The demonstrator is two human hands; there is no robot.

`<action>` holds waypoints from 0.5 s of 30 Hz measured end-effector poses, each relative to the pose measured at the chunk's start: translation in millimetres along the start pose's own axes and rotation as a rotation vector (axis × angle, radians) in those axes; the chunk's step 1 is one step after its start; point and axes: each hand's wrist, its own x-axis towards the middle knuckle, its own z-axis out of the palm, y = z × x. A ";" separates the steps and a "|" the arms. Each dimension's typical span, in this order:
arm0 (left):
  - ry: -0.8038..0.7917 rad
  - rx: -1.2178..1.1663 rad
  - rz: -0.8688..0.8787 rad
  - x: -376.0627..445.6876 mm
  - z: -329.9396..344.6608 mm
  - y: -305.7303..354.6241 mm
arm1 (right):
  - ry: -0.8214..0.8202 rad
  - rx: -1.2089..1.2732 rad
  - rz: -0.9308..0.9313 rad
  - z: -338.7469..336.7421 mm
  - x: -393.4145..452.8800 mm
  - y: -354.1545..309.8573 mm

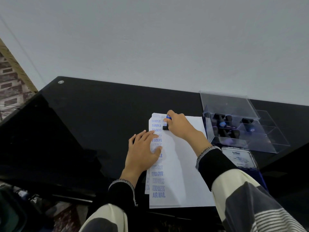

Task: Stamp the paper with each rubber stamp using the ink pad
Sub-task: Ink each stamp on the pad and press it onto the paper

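A white paper (182, 173) lies on the black glass table, with a column of blue imprints (SAMPLE, FAX OUT, EXPRESS, AIR MAIL) down its left side. My right hand (179, 125) grips a black rubber stamp (166, 126) with a blue top and holds it down on the paper near the top left, beside the SAMPLE marks. My left hand (143, 150) lies flat on the paper's left edge, fingers straight, covering some imprints. The ink pad (240, 159) sits open to the right of the paper, partly behind my right sleeve.
A clear plastic box (237, 124) with its lid up stands at the right rear of the table and holds several black stamps with blue tops. The table's (83, 123) left edge drops to a patterned floor. A white wall is behind.
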 end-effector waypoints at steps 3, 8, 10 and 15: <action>0.001 0.003 0.001 0.4 -0.3 -0.2 | 0.010 -0.008 0.003 4.2 -3.1 -0.5; 0.006 0.006 0.001 0.6 -0.1 -0.3 | 0.093 0.014 0.016 20.6 -24.6 1.4; -0.001 0.014 -0.003 0.6 0.2 -0.1 | 0.111 0.031 0.015 23.6 -30.6 0.8; 0.021 -0.003 0.012 -0.6 0.0 0.0 | 0.127 0.194 0.028 14.1 -20.9 4.4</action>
